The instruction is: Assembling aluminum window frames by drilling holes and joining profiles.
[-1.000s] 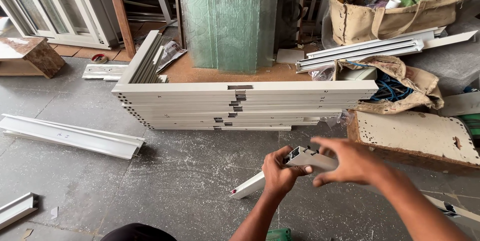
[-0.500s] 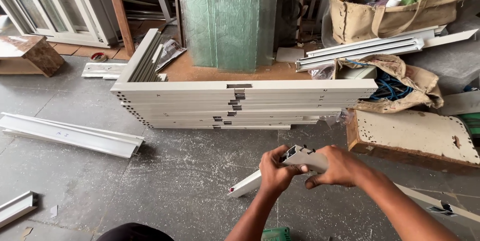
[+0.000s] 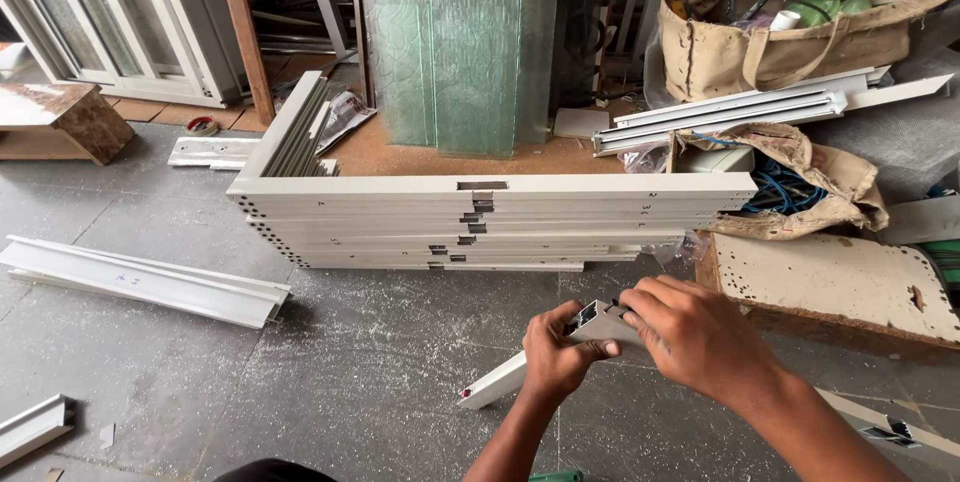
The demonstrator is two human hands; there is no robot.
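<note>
- A stack of white aluminium frames (image 3: 490, 212) lies across the grey concrete floor (image 3: 330, 362) — just beyond the hands.
- The right hand (image 3: 700, 337) arches over a short white aluminium profile (image 3: 597, 322), fingers curled down, covering its far end.
- The left hand (image 3: 555, 357) grips the profile from below, thumb pressed along its side — wrist bent upward.

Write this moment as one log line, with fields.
left hand: grips profile end | right hand: on same profile | behind: stacked frames | floor: loose rail
</note>
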